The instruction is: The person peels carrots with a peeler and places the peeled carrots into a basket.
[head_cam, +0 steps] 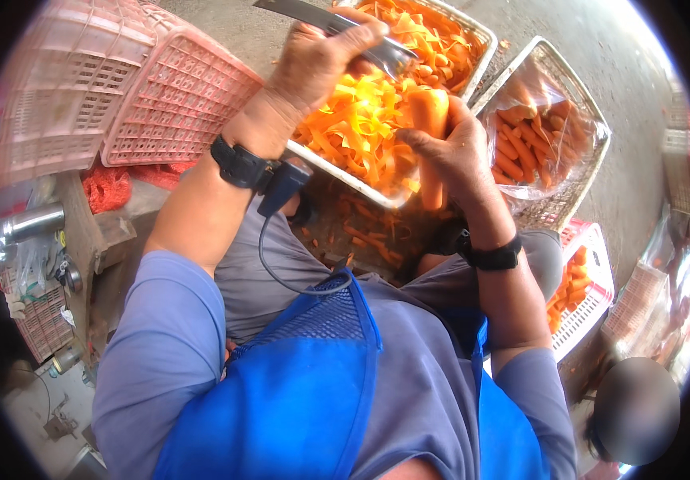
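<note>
My left hand (327, 54) grips the dark handle of a metal peeler (393, 57), its shiny head pointing right and down. In my right hand (462, 141) is a thick orange carrot (431, 114), held roughly upright with the thumb across its near side. The peeler's head is just above and left of the carrot's top, apart from it. Both hands are over a white plastic crate (345, 179) heaped with curled carrot peelings (363, 129). Part of the left fingers is hidden behind the peeler.
Right of the peelings is a crate (594, 162) with carrots (522, 150) in clear plastic. A pink-and-white crate (588, 321) of orange pieces sits by my right knee. Pink crates (183, 99) and a wooden bench (81, 222) are leftward. A blurred head (636, 411) appears lower right.
</note>
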Demonstrator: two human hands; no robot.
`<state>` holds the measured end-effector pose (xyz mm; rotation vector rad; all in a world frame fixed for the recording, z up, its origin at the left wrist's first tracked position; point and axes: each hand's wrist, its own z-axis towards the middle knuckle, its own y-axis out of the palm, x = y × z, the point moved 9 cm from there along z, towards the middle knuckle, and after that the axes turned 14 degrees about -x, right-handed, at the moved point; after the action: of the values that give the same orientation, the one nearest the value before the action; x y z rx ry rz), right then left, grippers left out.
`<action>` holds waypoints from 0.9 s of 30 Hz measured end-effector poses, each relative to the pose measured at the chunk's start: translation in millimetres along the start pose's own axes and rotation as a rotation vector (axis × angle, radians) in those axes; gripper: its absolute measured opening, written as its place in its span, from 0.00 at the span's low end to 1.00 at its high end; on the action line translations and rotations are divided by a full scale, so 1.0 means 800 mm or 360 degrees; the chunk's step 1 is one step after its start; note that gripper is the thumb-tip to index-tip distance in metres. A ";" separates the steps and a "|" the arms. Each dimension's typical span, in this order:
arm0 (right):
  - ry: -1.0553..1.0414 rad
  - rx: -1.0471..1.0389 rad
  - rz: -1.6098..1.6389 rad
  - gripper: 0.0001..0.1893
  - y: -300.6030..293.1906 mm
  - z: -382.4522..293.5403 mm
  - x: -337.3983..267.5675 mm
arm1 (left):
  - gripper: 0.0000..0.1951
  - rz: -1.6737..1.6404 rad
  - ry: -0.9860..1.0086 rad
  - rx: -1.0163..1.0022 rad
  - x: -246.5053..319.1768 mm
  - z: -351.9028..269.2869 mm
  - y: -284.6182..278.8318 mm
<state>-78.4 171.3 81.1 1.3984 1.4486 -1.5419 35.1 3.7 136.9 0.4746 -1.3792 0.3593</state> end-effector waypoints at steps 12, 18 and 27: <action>0.0072 -0.0271 0.0522 0.20 0.017 -0.005 -0.003 | 0.06 -0.0067 -0.0024 -0.0120 0.007 -0.001 -0.024; 0.0086 -0.0374 0.0821 0.16 0.023 -0.009 0.002 | 0.07 0.0149 -0.0024 -0.0421 -0.006 0.000 0.062; 0.0219 -0.0596 0.1467 0.12 0.043 -0.013 0.008 | 0.07 -0.0107 0.0017 -0.0229 -0.001 -0.010 0.042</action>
<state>-45.6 175.1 66.0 1.6082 0.8648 -0.5721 24.9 36.4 138.8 0.3986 -1.3646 0.2062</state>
